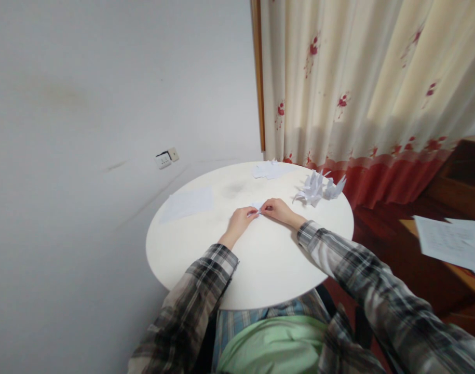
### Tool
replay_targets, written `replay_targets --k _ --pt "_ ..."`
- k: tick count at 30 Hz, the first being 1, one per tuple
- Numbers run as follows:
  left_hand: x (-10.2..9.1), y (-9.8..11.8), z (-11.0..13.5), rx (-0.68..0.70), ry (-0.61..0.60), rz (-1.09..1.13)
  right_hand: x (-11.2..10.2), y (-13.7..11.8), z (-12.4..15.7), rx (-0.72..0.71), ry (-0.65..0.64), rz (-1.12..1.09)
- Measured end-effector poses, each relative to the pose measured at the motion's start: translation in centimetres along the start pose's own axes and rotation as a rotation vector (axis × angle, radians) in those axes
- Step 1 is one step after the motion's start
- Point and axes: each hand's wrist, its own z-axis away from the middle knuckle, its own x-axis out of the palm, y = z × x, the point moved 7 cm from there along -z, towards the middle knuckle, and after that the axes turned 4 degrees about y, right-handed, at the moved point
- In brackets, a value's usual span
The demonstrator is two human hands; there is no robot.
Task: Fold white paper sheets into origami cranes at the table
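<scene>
Near the middle of the round white table [260, 270], a small piece of white paper [257, 206] is pinched between my two hands. My left hand [242, 219] has its fingers closed on the paper's left side. On its right side, the fingers of my right hand [278, 210] are closed on it too. The paper looks folded, but most of it is hidden behind my fingers. To the right stands a cluster of folded paper pieces [312, 188] with pointed ends.
Flat white sheets [188, 202] lie at the table's left, and smaller paper pieces [269, 169] at its far edge. A wall with a socket [164, 160] is on the left. Behind hangs a floral curtain [362, 93]. Printed papers [451, 240] rest on wooden furniture at right.
</scene>
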Motion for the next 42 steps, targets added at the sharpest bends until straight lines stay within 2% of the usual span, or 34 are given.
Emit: replay_targets --k 7,11,14,23,33,42 --pt "-0.4 0.3 -0.2 0.043 0.035 -0.09 0.0 -0.2 0.0 -0.002 0.0 0.034" --pt "-0.4 0.0 -0.2 0.002 0.043 -0.055 0.0 -0.5 0.0 0.001 0.0 0.028" --pt "-0.3 -0.3 -0.3 -0.03 0.029 -0.01 0.0 -0.5 0.1 0.015 -0.012 0.01" --pt "0.2 -0.6 -0.3 -0.012 -0.01 0.025 0.5 -0.1 0.0 0.036 -0.08 -0.013" --pt "0.6 -1.2 -0.5 -0.052 -0.016 0.058 0.3 -0.2 -0.1 0.041 -0.055 0.102" --pt "0.7 -0.6 -0.3 -0.069 -0.068 0.102 0.4 -0.4 0.0 0.094 -0.098 0.09"
